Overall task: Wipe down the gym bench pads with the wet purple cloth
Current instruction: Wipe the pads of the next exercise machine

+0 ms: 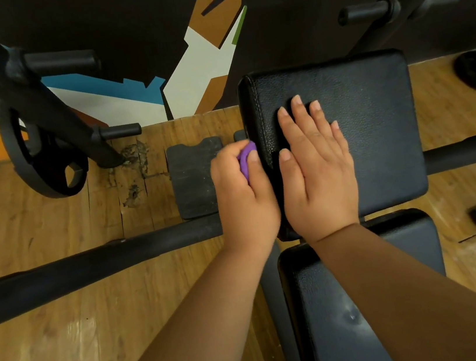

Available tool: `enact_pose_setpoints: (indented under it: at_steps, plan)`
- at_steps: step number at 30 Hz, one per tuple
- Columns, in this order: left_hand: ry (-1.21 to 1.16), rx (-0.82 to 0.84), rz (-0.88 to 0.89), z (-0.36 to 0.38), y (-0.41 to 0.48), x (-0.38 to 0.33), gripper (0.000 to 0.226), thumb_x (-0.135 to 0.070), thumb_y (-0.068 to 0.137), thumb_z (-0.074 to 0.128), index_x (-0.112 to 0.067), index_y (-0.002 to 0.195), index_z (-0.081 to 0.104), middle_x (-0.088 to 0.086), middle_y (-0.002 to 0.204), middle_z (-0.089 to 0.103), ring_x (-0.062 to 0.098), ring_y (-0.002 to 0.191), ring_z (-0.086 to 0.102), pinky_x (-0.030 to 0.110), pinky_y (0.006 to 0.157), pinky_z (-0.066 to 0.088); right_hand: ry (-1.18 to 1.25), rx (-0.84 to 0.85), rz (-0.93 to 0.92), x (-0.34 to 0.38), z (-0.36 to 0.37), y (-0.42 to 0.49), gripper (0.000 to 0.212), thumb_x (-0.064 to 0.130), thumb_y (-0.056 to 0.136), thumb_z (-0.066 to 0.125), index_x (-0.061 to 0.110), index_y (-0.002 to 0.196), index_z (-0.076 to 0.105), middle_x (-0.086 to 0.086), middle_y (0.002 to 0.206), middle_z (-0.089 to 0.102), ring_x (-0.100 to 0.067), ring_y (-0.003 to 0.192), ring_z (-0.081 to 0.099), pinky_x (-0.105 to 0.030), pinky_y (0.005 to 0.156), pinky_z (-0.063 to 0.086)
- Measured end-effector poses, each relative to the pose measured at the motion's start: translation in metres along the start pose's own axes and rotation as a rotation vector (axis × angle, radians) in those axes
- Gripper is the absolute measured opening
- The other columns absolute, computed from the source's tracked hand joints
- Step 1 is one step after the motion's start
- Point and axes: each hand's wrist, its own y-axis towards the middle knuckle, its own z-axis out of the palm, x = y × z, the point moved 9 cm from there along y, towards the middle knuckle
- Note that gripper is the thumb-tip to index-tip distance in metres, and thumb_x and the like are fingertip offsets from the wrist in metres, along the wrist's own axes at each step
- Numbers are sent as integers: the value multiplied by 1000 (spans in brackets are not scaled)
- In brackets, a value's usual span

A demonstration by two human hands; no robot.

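**Cloth held against the pad's left side**

The cloth [247, 160] is bunched inside the curled fingers of the left hand [243, 193]. Only a purple fold shows by the thumb, touching the left side wall of the far pad [374, 118]. The right hand [317, 169] lies palm down on that pad, fingers straight, slightly spread, gripping nothing. The 2 forearms reach forward side by side
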Motion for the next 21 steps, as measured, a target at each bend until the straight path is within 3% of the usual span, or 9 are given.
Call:
enact_pose_setpoints:
  at_steps: [2,7,12,17,21]
  plan:
    - [-9,-5,-10,2,0,0,14,-19,101,44,-19,113,51,1,109,53,1,98,51,11,84,40,33,4,-1,-1,-1,1,50,26,97,30,15,144,43,-5,154,36,-19,146,21,-37,121,10]
    - [99,2,147,-1,-26,-14,20,-13,98,49,-3,114,54,1,110,47,-18,104,40,1,89,31,94,49,-32,-2,-3,0,49,24,96,32,13,142,46,-6,152,38,-19,146,22,-36,122,9]
    - [108,-17,150,-1,-4,-19,11,-11,98,47,-12,108,51,1,106,46,-13,98,41,1,84,31,79,113,-68,-3,-3,-8,49,22,97,33,15,145,41,-5,154,33,-17,146,17,-35,122,7]
    - [174,47,266,-1,-19,-24,17,-3,96,51,1,112,55,14,108,49,-20,100,38,-1,85,31,76,125,-95,-5,-3,-19,49,19,98,33,18,146,38,-2,156,29,-15,147,14,-37,122,7]
    - [142,83,234,1,1,-22,15,-10,99,48,-11,113,53,4,109,47,-14,99,41,1,84,32,122,90,-82,-8,-5,-19,47,17,98,32,15,144,43,-2,153,35,-17,146,21,-37,122,10]
